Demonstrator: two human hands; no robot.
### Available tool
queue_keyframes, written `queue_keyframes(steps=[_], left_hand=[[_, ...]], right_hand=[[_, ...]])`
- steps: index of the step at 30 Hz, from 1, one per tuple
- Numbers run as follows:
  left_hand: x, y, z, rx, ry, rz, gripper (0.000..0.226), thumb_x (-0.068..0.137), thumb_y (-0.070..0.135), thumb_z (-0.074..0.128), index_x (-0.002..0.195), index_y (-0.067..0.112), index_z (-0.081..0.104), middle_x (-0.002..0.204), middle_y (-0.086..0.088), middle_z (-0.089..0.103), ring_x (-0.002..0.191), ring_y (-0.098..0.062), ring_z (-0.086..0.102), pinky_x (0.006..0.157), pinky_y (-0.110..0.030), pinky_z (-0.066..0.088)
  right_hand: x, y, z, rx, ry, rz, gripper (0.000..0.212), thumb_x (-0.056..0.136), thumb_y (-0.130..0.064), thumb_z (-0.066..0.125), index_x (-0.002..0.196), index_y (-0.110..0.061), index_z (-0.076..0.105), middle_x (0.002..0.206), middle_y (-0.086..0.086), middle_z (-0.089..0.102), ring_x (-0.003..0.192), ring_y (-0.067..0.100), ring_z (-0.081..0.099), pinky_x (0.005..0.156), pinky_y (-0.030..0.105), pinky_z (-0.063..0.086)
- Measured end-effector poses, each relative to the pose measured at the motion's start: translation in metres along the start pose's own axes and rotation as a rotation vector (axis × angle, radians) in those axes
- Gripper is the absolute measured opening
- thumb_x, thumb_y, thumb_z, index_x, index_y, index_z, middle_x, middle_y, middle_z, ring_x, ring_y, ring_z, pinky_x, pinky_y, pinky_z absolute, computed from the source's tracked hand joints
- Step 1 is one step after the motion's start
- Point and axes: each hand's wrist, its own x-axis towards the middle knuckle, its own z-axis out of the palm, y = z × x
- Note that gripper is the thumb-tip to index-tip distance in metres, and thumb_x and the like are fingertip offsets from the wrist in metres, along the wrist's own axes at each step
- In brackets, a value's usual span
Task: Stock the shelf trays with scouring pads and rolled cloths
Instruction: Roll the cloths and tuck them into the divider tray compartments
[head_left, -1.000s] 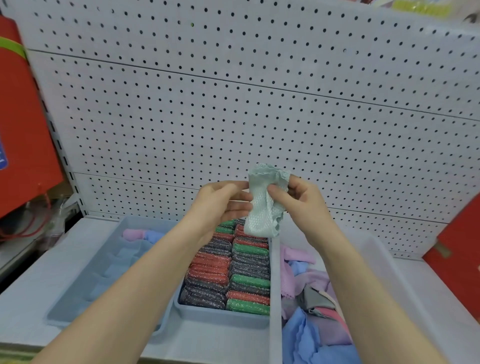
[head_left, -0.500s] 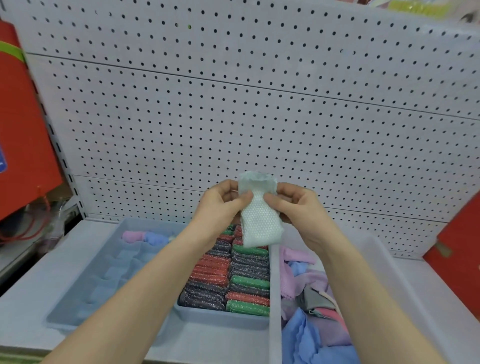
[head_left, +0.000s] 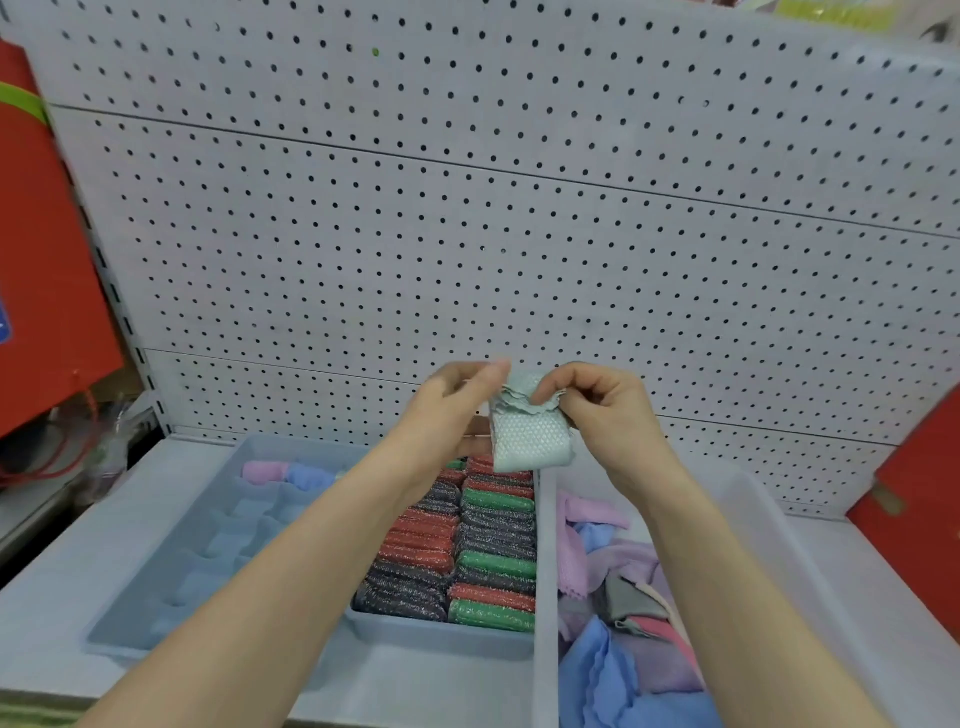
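Above the 12 o'clock end of the scouring-pad tray (head_left: 441, 633), we raise both forearms. Our left hand (head_left: 447, 410) and right hand (head_left: 605, 410) curl their fingers round the pale green cloth (head_left: 527, 439), pinching its top. It stands upright, long axis running 12 to 6, with the frilled edge at 12.

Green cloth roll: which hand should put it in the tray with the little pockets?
Left, probably. The left hand holds the green cloth, and the divided tray lies on its side; the right hand would have to cross over.
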Motion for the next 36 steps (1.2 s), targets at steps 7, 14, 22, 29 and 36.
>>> queue_keyframes(steps=[7, 14, 22, 29, 36], left_hand=[[0.001, -0.011, -0.001, 0.025, 0.095, 0.042, 0.013, 0.090, 0.007, 0.066, 0.101, 0.012, 0.064, 0.095, -0.004, 0.070, 0.081, -0.014, 0.071, 0.068, -0.031, 0.060], [-0.007, -0.016, -0.003, 0.080, 0.169, 0.148, 0.026, 0.089, -0.003, 0.063, 0.095, 0.022, 0.068, 0.099, 0.003, 0.065, 0.077, -0.011, 0.064, 0.063, -0.025, 0.055], [-0.027, -0.049, -0.026, -0.293, 0.306, -0.051, 0.028, 0.096, 0.011, 0.058, 0.123, 0.006, 0.057, 0.119, -0.016, 0.062, 0.092, -0.025, 0.072, 0.076, -0.024, 0.058], [-0.051, -0.085, -0.089, -0.099, 0.359, -0.052, 0.030, 0.091, -0.002, 0.061, 0.117, 0.011, 0.061, 0.110, -0.007, 0.063, 0.095, -0.019, 0.068, 0.077, -0.023, 0.058], [-0.073, -0.112, -0.193, 0.514, 0.410, 0.013, 0.028, 0.088, 0.007, 0.068, 0.108, 0.027, 0.067, 0.106, 0.007, 0.069, 0.095, -0.011, 0.067, 0.092, -0.031, 0.052]], right_hand=[[-0.001, -0.002, -0.002, 0.121, -0.045, 0.121, 0.027, 0.096, -0.011, 0.046, 0.105, -0.024, 0.067, 0.099, 0.001, 0.070, 0.085, 0.021, 0.066, 0.080, 0.042, 0.055], [-0.004, 0.006, 0.008, 0.114, -0.203, 0.174, 0.024, 0.091, 0.003, 0.061, 0.110, -0.011, 0.068, 0.089, 0.007, 0.071, 0.077, 0.011, 0.069, 0.063, 0.026, 0.057], [-0.002, 0.037, 0.040, -0.152, -0.264, -0.006, 0.053, 0.091, 0.012, 0.049, 0.098, -0.033, 0.075, 0.110, -0.006, 0.069, 0.091, 0.016, 0.063, 0.078, 0.028, 0.050], [-0.004, 0.052, 0.091, -0.034, -0.466, 0.307, 0.022, 0.096, -0.021, 0.060, 0.115, -0.024, 0.071, 0.108, 0.001, 0.074, 0.096, 0.020, 0.071, 0.085, 0.032, 0.058], [0.009, 0.085, 0.166, -0.286, -0.529, 0.424, 0.032, 0.080, -0.013, 0.078, 0.111, -0.014, 0.069, 0.095, 0.006, 0.072, 0.075, 0.018, 0.068, 0.076, 0.035, 0.058]])
